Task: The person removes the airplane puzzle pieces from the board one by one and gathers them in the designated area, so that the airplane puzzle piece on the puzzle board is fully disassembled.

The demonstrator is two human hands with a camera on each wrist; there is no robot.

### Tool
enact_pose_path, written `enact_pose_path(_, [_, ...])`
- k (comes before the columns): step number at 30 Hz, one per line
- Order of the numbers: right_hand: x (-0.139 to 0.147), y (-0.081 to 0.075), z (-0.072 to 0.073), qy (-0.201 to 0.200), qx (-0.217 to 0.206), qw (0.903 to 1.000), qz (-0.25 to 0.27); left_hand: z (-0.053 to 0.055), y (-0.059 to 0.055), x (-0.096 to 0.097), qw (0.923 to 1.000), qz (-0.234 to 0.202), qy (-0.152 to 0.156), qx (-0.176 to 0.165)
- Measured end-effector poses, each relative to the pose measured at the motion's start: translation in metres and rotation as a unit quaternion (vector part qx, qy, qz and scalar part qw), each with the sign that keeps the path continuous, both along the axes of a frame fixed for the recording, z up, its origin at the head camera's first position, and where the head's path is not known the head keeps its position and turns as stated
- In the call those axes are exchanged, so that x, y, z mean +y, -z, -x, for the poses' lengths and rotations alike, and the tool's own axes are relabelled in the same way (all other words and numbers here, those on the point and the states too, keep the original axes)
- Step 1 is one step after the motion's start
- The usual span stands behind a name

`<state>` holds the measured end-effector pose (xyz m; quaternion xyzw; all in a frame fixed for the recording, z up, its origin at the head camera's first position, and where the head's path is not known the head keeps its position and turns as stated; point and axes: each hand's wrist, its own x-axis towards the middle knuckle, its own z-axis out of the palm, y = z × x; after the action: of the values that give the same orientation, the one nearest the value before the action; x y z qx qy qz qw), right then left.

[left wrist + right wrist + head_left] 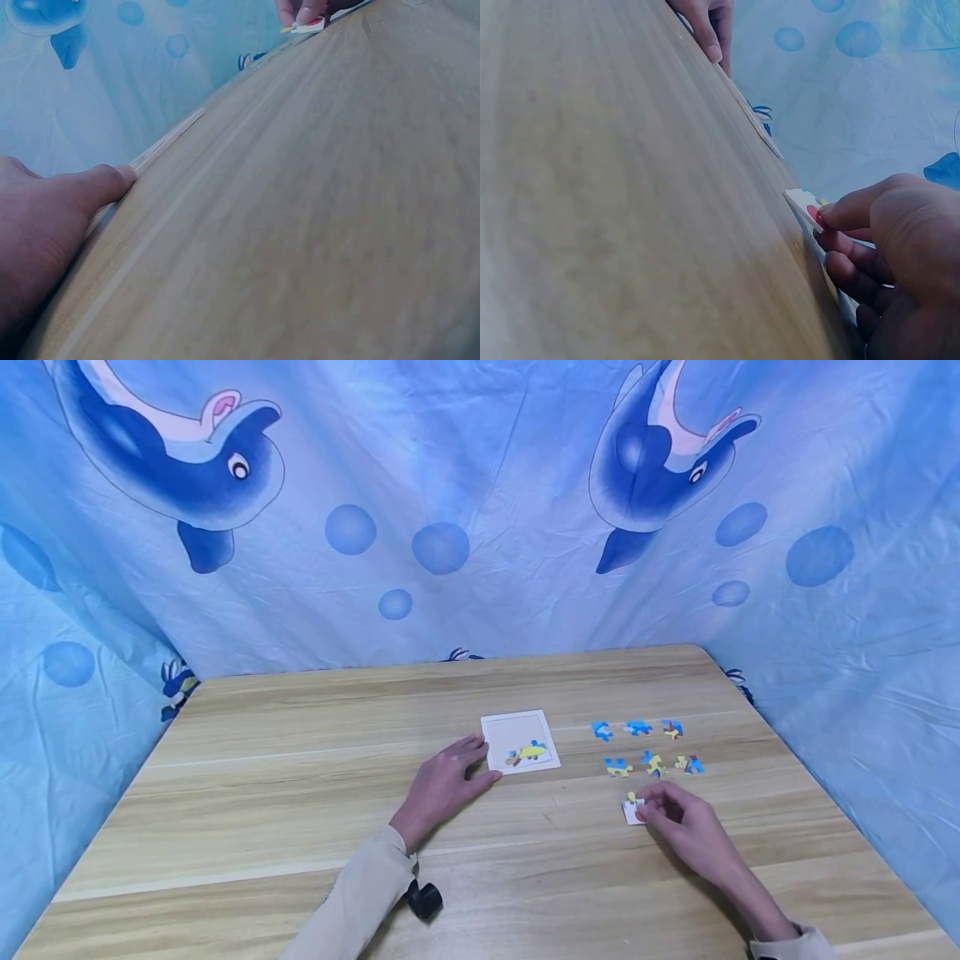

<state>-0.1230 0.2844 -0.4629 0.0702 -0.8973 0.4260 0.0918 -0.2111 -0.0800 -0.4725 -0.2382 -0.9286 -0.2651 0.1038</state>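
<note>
My left hand (448,787) lies at the near left corner of a square white puzzle tray (552,750). Its fingertips touch the left side and its thumb meets the near edge. Inside the tray's lower part lies a yellow and blue joined puzzle section (531,752). My right hand (693,831) pinches a puzzle piece (631,811), mostly white with a red patch and a yellow knob, between thumb and fingers. In the right wrist view that piece (801,202) tilts close over the table, its far part covered by the fingers.
Several loose blue and yellow puzzle pieces (618,767) lie in two rows right of the tray, beyond my right hand. The wooden table (262,802) backs onto a blue curtain (517,568) with dolphins. A black device (425,901) hangs at my left cuff.
</note>
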Motion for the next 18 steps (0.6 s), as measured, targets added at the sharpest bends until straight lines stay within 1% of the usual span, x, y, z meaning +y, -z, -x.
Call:
enact_pose_path(7, [0.0006,0.0005,0.0000,-0.008,0.001,0.9999,-0.011,0.0002,0.0005,-0.0001,1.0000,-0.001,0.000,0.003])
enact_pose_path(13, [0.0006,-0.0006,-0.0003,-0.011,-0.007,0.9998,-0.014,0.0004,0.0010,-0.0002,1.0000,-0.002,0.000,0.002])
enact_pose_path(18, [0.0001,-0.0004,-0.0002,0.000,0.002,0.9999,-0.011,-0.0001,0.0006,-0.0004,1.0000,-0.002,-0.001,-0.001])
